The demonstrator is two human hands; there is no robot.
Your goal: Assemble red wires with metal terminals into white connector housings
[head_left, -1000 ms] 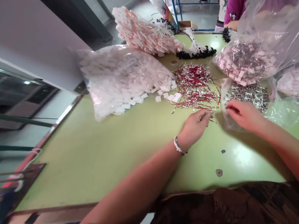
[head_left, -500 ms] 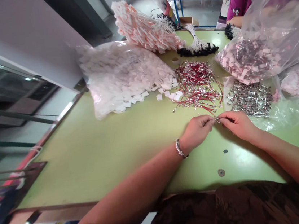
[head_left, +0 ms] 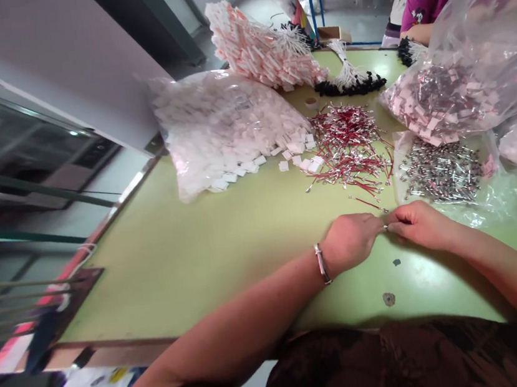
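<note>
Head view — small part (head_left: pixel 386 227) between hands

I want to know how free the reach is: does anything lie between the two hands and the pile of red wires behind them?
Nothing visible does. The left hand and right hand meet, pinching a small part too tiny to identify, above the bare green table. The red wires lie just beyond, with only a stray wire between.

hands (head_left: pixel 386 234): 2 | plastic bags (head_left: pixel 231 128): 4 | red wires (head_left: pixel 347 145): one heap, too many to count
</note>
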